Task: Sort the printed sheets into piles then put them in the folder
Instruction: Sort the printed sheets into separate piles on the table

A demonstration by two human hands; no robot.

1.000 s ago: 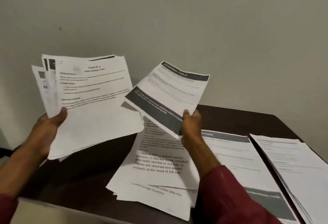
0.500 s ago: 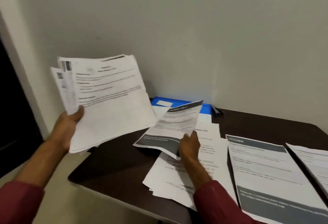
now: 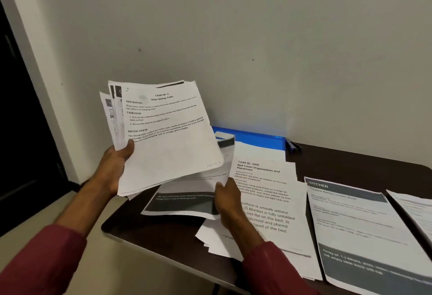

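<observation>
My left hand (image 3: 111,168) grips a fanned stack of printed sheets (image 3: 168,140) held up over the table's left end; its top page reads "Wipe Dining Table". My right hand (image 3: 228,203) pinches the right edge of a sheet with a dark grey band (image 3: 184,201), which lies low over the table's left part, under the stack. On the table lie a white-sheet pile (image 3: 264,192) headed "Bed Linen Organization", a "KITCHEN" pile (image 3: 357,229) and a third pile (image 3: 416,213) at the right edge. A blue folder (image 3: 254,137) lies at the back by the wall.
The dark brown table (image 3: 350,161) stands against a plain wall. Pens (image 3: 293,146) lie just right of the folder. A dark doorway (image 3: 21,131) is at the left, and floor shows below the table's front-left corner.
My right hand has carried the grey-banded sheet down and left, from raised in the air to low over the table under the held stack. The view shifted left, showing the folder.
</observation>
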